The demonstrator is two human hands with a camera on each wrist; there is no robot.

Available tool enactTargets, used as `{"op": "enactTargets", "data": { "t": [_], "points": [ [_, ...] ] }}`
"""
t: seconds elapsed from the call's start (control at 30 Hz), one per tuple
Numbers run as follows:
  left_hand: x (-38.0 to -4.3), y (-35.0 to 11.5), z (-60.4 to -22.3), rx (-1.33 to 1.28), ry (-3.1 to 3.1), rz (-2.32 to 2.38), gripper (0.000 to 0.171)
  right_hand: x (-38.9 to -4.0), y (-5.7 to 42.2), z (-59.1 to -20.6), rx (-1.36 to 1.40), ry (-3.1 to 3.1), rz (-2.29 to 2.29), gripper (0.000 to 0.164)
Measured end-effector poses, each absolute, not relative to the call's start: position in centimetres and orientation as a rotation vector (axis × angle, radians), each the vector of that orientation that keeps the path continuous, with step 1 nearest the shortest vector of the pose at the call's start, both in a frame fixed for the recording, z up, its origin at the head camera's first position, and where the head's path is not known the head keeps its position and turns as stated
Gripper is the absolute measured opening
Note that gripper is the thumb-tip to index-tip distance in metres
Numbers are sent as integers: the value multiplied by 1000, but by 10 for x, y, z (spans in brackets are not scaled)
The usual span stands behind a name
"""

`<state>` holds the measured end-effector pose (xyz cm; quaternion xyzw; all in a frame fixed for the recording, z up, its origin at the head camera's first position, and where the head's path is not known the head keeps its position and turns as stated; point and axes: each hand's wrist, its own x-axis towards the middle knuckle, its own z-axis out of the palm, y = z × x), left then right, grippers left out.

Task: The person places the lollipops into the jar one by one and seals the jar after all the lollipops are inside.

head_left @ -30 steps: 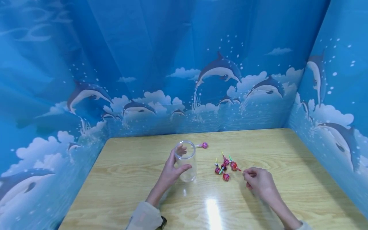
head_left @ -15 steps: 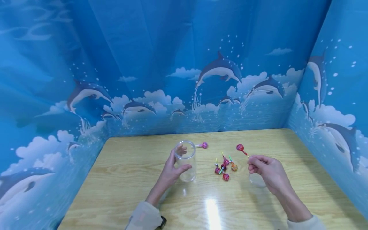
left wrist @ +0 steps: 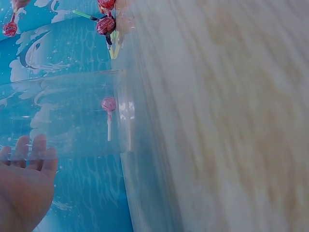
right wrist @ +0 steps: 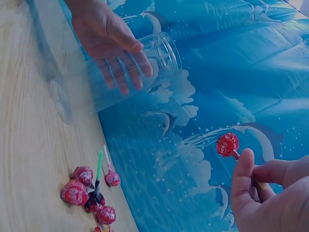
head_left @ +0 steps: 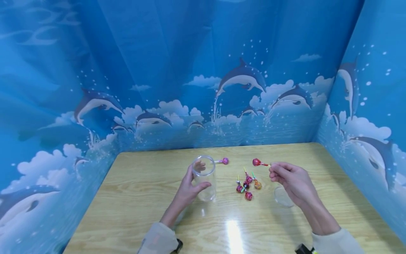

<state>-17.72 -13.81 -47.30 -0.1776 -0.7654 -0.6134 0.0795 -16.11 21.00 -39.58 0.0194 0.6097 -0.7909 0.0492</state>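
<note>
A clear cylindrical jar (head_left: 208,190) stands upright on the table, its top uncovered. My left hand (head_left: 186,192) holds it from the left, thumb on the near side and fingers round the far side; the right wrist view shows the fingers through the clear wall (right wrist: 164,55). My right hand (head_left: 295,181) pinches a red-wrapped lollipop (head_left: 256,162) by its yellow stick, raised above the table with its head pointing left. Below and left of that hand lies a cluster of lollipops, among them an orange one (head_left: 257,185) and a red one (head_left: 248,196).
A pink lollipop (head_left: 225,161) lies alone behind the jar, its white stick towards it. On the table under my right hand is a round clear disc (head_left: 283,197), like a lid. Blue dolphin-printed sheeting (head_left: 165,134) borders the wooden table (head_left: 142,180) at the back and sides.
My right hand has lifted the red lollipop out of the cluster, rising away from the table, then shifting slightly left. The clear disc has come into sight. My left hand and the jar stay put.
</note>
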Motion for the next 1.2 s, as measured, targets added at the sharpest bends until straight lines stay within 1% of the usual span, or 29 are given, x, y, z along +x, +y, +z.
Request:
{"op": "enactTargets", "data": {
  "t": [0.53, 0.8, 1.2],
  "points": [
    [-177, -138, -473, -529, -2313, -1849, 84, -180, 161, -377, -53, 1735, -2372, 8],
    [-177, -139, -474, -497, -2323, -1854, 83, -191, 138, -370, -125, 1666, -2332, 9],
    [-177, -138, -472, -500, -2327, -1851, 84, -203, 105, -361, -190, 1732, -2172, 26]
  ]
}}
